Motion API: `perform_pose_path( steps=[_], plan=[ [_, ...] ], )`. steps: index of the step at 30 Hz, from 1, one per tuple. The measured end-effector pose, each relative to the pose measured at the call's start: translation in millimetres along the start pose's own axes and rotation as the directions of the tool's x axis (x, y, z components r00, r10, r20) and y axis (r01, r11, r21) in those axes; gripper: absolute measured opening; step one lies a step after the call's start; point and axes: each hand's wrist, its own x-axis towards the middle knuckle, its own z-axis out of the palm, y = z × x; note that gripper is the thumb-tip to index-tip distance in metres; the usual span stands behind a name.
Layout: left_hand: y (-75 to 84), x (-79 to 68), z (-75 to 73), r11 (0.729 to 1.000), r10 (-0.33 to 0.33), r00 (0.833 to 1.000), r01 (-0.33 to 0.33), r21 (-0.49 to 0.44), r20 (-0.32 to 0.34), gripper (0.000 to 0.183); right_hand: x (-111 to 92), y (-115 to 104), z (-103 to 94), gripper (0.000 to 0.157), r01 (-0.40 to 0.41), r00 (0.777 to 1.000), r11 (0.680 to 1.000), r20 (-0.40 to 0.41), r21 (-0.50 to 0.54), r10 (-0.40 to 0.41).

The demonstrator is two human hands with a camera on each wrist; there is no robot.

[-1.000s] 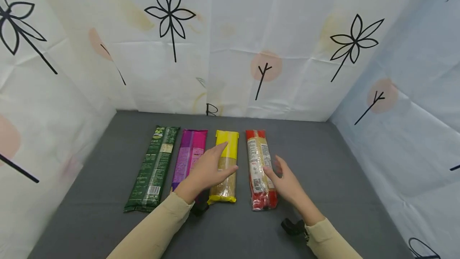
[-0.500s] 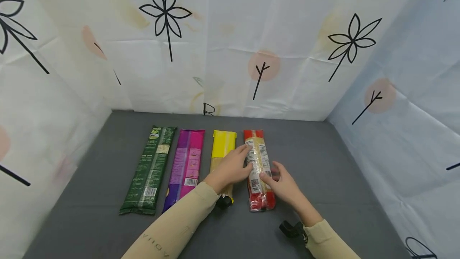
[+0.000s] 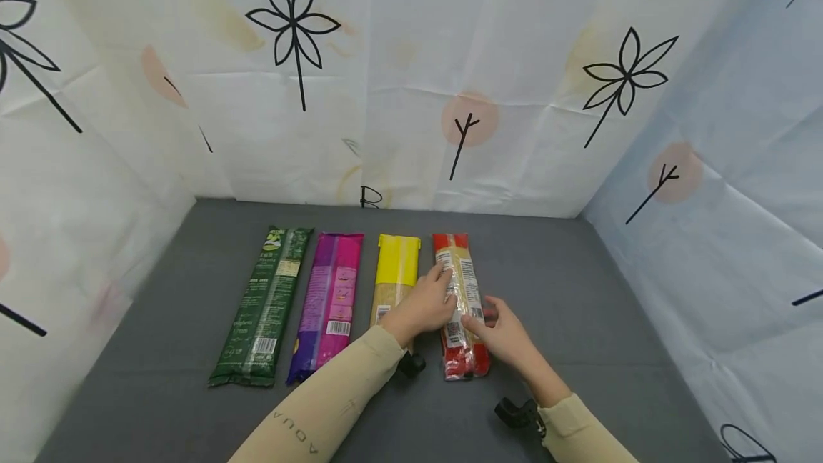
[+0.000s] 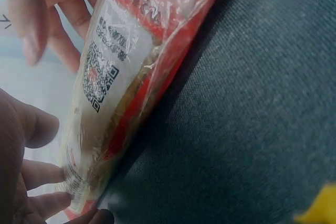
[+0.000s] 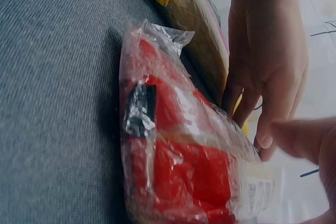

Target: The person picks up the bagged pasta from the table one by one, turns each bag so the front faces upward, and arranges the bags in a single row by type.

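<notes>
A long red and clear packet of dried noodles [image 3: 467, 284] lies upright-on in the head view, rightmost in a row. My left hand [image 3: 424, 306] reaches across to its left side; in the left wrist view, its fingertips [image 4: 50, 203] touch the packet's far part while the thumb stands off. At the packet's right edge is my right hand [image 3: 508, 338], thumb over the top face and fingers beside it, loosely bent. In the right wrist view the red wrapper end [image 5: 189, 166] rests on the cloth, with the right thumb [image 5: 310, 140] above it. Under-packet contact is hidden.
To the left lie a yellow-topped noodle packet [image 3: 397, 263], partly behind the left hand, a purple and pink packet [image 3: 328, 299] and a dark green packet [image 3: 263, 306]. Grey cloth [image 3: 546, 263] covers the table. Patterned white curtains [image 3: 411, 34] surround it.
My left hand has moved right, from over the yellow and purple packets to the red noodle packet. The right hand has stayed beside the red packet. The view has shifted slightly.
</notes>
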Motion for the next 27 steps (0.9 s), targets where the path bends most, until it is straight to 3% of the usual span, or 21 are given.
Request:
perform_pose_path(
  steps=[11, 16, 23, 27],
  plan=[
    [2.0, 3.1, 3.7, 0.998, -0.043, 0.999, 0.044, -0.054, 0.031, 0.059, 6.3, -2.1, 8.1, 0.064, -0.028, 1.000, 0.999, 0.005, 0.028, 0.028],
    [-1.1, 2.5, -1.5, 0.994, -0.020, 1.000, 0.022, -0.104, 0.017, 0.058, 7.8, -7.0, 12.6, 0.060, -0.010, 1.000, 1.000, 0.002, 0.021, 0.010],
    [-4.4, 2.5, -6.0, 0.977, -0.065, 0.996, 0.077, -0.197, 0.066, 0.060, 7.0, -9.6, 16.2, 0.054, -0.026, 1.000, 0.992, 0.007, 0.125, 0.025],
    [-6.9, 3.4, -4.1, 0.965, -0.090, 0.994, 0.102, -0.243, 0.060, 0.060, 8.8, -8.2, 19.3, 0.051, -0.005, 1.000, 0.976, 0.005, 0.218, 0.004]
  ],
)
